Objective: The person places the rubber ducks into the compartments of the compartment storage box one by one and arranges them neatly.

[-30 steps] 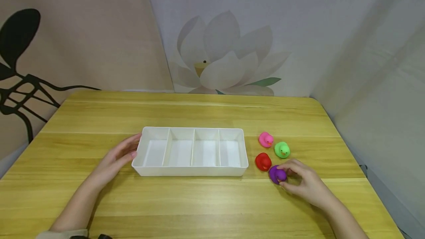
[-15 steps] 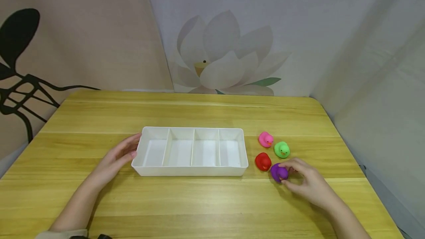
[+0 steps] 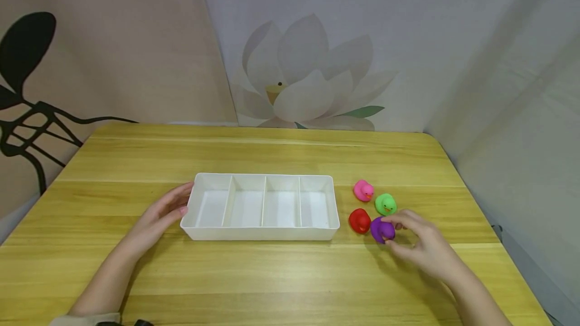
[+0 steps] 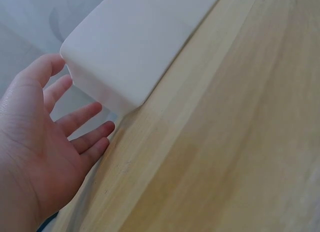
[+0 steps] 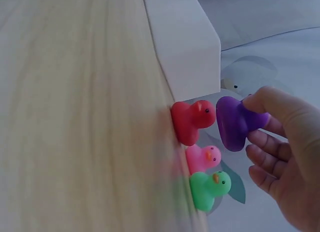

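Observation:
A purple rubber duck (image 5: 234, 123) is pinched between the thumb and fingers of my right hand (image 3: 423, 245), raised off the table as the right wrist view shows. Close by stand a red duck (image 3: 360, 221), a pink duck (image 3: 363, 190) and a green duck (image 3: 385, 205), all on the tabletop. To their left lies a long white divided box (image 3: 265, 234) with several compartments, all bare inside. My left hand (image 3: 156, 220) is at the box's left end, fingers extended; in the left wrist view the thumb touches its corner and the other fingers spread beside the end wall.
The wooden table (image 3: 272, 286) extends around the box on every side. Behind it hangs a pale cloth backdrop (image 3: 312, 74) printed with a lotus, and another cloth (image 3: 521, 114) borders the right edge.
My right hand has lifted the purple duck from the table and shifted it slightly up and to the right in the head view. The left hand, box and other ducks stay put.

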Demonstrator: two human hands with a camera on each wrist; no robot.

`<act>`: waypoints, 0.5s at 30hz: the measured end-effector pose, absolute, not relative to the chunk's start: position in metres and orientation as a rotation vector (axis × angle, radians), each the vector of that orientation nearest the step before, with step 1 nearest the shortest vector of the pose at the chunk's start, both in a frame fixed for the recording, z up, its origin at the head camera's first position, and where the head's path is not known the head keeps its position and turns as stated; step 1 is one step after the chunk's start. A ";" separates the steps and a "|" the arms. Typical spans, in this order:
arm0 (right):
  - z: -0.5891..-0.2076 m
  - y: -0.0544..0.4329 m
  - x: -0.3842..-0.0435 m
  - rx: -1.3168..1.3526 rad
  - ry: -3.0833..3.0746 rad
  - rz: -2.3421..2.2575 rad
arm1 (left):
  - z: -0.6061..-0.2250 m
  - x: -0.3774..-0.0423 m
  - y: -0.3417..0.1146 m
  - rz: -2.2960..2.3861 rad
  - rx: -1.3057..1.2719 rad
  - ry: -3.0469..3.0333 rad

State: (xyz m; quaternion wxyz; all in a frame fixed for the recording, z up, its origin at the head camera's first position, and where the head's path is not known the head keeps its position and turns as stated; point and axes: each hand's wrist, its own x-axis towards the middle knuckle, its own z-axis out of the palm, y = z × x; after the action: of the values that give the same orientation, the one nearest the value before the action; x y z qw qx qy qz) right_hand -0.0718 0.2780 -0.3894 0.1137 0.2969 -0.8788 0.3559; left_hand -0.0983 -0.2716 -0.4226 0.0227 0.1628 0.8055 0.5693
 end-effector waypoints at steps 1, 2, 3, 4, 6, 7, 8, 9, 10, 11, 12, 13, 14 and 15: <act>-0.388 0.277 -0.072 0.879 -2.559 1.040 | -0.423 -0.098 -0.272 1.764 0.504 2.493; -0.387 0.276 -0.072 0.889 -2.544 1.032 | -0.423 -0.098 -0.272 1.765 0.504 2.492; -0.386 0.275 -0.073 0.896 -2.531 1.020 | -0.423 -0.098 -0.272 1.767 0.506 2.489; -0.385 0.275 -0.073 0.903 -2.519 1.009 | -0.423 -0.098 -0.272 1.769 0.509 2.487; -0.382 0.273 -0.075 0.914 -2.505 0.994 | -0.423 -0.098 -0.272 1.771 0.513 2.483; -0.380 0.272 -0.075 0.918 -2.503 0.989 | -0.423 -0.098 -0.272 1.771 0.514 2.484; -0.380 0.273 -0.076 0.918 -2.505 0.984 | -0.423 -0.098 -0.272 1.770 0.513 2.484; -0.378 0.272 -0.076 0.918 -2.505 0.983 | -0.423 -0.098 -0.272 1.769 0.514 2.486; -0.377 0.271 -0.076 0.919 -2.504 0.982 | -0.423 -0.098 -0.272 1.767 0.513 2.488; -0.375 0.270 -0.077 0.917 -2.505 0.979 | -0.423 -0.098 -0.272 1.764 0.510 2.490; -0.374 0.269 -0.077 0.918 -2.502 0.977 | -0.423 -0.098 -0.272 1.761 0.508 2.492; -0.372 0.268 -0.077 0.922 -2.497 0.974 | -0.423 -0.098 -0.271 1.759 0.505 2.494; -0.370 0.267 -0.077 0.926 -2.493 0.975 | -0.423 -0.098 -0.271 1.759 0.505 2.493; -0.369 0.266 -0.078 0.935 -2.488 0.974 | -0.423 -0.098 -0.271 1.759 0.506 2.493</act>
State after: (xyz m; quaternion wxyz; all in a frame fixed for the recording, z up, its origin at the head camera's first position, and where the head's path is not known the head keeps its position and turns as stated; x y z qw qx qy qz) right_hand -0.0776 0.2658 -0.3689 0.1548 0.3265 -0.8683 0.3399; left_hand -0.0978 -0.2715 -0.4225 0.0246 0.1636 0.8058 0.5686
